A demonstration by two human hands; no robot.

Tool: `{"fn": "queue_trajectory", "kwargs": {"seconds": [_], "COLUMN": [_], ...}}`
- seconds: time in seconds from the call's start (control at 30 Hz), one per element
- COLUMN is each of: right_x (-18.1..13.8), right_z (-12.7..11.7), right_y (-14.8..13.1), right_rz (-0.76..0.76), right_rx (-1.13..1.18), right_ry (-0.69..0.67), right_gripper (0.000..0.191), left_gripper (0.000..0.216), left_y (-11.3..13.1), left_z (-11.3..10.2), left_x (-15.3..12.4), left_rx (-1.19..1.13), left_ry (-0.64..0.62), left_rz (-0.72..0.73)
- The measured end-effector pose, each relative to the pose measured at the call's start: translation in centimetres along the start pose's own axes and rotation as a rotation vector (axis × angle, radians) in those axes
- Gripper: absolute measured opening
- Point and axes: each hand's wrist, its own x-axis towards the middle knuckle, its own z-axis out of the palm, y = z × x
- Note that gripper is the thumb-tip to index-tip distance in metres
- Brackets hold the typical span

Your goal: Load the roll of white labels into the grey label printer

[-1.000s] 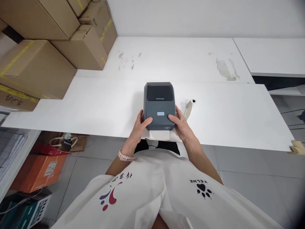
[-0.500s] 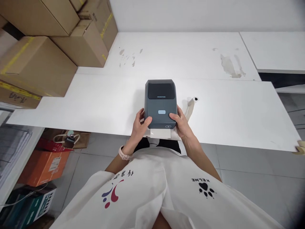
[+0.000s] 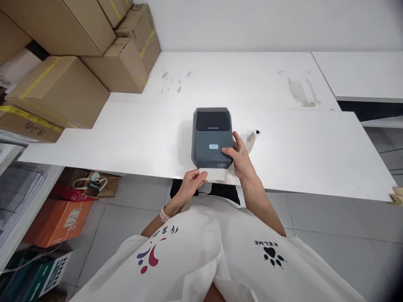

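Observation:
A dark grey-blue label printer [image 3: 204,144] stands on the white table in front of me, with a dark window on its lid and a light blue button. From its near edge a strip of white label paper [image 3: 217,174] sticks out over the table's front. My left hand [image 3: 191,183] pinches the left corner of that paper between thumb and fingers. Against the printer's right side rests my right hand [image 3: 242,157], its thumb on the top and its fingers along the side. Right of it lies a small white paper roll [image 3: 252,135] with a loose tail.
Cardboard boxes [image 3: 63,84] are stacked at the table's left end. The white table [image 3: 299,151] has worn patches towards the back. Below left, an orange box [image 3: 59,220] and a paper bag sit on the floor by a shelf.
My left hand has left the printer's left side, moved down and taken hold of the paper's corner. My right hand stays at the printer. The view has shifted slightly.

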Motion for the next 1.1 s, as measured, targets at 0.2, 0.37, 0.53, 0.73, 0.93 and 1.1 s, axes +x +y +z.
{"fn": "queue_trajectory", "kwargs": {"seconds": [0.2,0.37,0.53,0.73,0.93,1.1], "right_x": [0.2,0.3,-2.0,-3.5,-3.0,-3.2], "right_z": [1.6,1.5,0.2,-1.1,-1.1,-0.9], "right_y": [-1.7,-1.3,-0.1,0.9,1.9,2.2], "right_rz": [-0.080,-0.105,-0.133,-0.205,-0.252,-0.262], "right_rx": [-0.112,-0.133,-0.188,-0.242,-0.193,-0.168], "right_ry": [0.060,0.068,0.043,0.051,0.050,0.052], "right_gripper": [0.117,0.117,0.092,0.069,0.068,0.067], "left_gripper": [0.048,0.039,0.063,0.063,0.067,0.066], "left_y": [0.0,0.7,1.3,1.6,1.4,1.1], "left_z": [-2.1,-2.2,-0.8,-1.1,-0.9,-0.7], "left_x": [-0.2,0.9,1.8,2.0,2.3,2.3], "left_rx": [0.189,0.258,0.292,0.269,0.287,0.263], "left_ry": [0.220,0.512,0.288,0.279,0.289,0.305], "left_rz": [0.175,0.410,0.384,0.434,0.464,0.471]}}
